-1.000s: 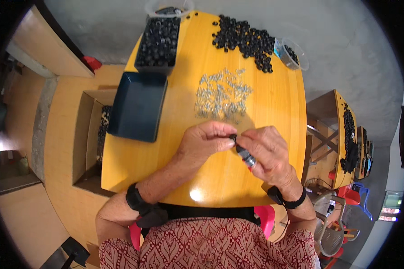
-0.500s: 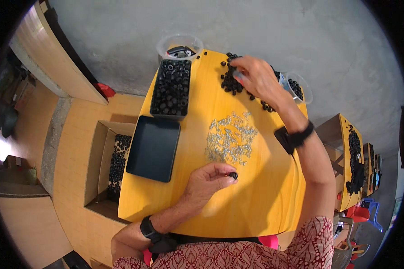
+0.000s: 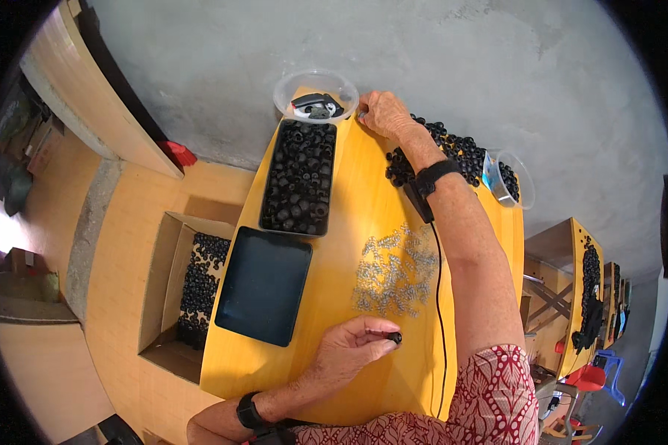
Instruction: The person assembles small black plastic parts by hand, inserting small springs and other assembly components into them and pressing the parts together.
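Note:
My left hand [image 3: 356, 347] is over the near part of the yellow table, pinching a small black round part [image 3: 395, 337] between thumb and fingertips. Stretched to the far edge of the table, my right hand [image 3: 388, 116] has its fingers curled together beside a clear round tub [image 3: 280, 99]. Whatever those fingertips hold is too small and covered to make out. Under and beside my right forearm lies a heap of loose black round parts [image 3: 464, 152]. Many small silvery springs [image 3: 395, 273], by their look, are scattered between my two hands.
A black box full of black parts [image 3: 298, 178] stands on the left, with a dark shallow tray [image 3: 263, 285] nearer. Another clear tub [image 3: 506, 178] sits at the right. A black cable [image 3: 441, 311] crosses the table. A cardboard box [image 3: 159, 297] stands left of the table.
My right hand has moved left from the black heap to the far edge by the clear tub. My left hand still pinches its black part. The whole view has shifted slightly.

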`<state>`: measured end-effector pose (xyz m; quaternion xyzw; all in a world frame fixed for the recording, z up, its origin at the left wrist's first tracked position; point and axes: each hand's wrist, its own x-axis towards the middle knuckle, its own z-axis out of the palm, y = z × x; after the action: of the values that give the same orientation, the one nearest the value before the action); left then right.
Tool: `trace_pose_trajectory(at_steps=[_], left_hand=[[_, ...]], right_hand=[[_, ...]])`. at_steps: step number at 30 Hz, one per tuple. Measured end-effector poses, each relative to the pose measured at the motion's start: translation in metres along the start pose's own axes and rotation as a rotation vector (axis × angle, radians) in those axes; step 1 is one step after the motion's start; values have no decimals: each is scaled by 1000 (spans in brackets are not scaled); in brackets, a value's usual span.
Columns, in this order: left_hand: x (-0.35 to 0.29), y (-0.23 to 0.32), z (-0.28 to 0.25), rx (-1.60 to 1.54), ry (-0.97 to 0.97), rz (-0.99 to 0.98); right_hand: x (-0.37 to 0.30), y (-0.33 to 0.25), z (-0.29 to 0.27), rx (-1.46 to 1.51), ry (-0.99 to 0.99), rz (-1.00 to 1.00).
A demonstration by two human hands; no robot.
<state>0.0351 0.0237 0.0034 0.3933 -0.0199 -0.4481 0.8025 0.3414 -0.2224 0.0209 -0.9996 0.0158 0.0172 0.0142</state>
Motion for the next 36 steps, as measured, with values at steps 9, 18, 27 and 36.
trace_pose_trajectory(at_steps=[9, 18, 27, 36], left_hand=[[5, 2, -3, 104, 122, 152], [5, -5, 19, 58, 61, 146], [-5, -13, 33, 123, 10, 90], [-6, -15, 31, 95, 4, 98]], right_hand=[[-171, -11, -56, 567, 155, -207], [-374, -35, -36, 788, 312, -268], [-403, -44, -41, 429, 393, -421], [-406, -39, -36, 857, 275, -230]])
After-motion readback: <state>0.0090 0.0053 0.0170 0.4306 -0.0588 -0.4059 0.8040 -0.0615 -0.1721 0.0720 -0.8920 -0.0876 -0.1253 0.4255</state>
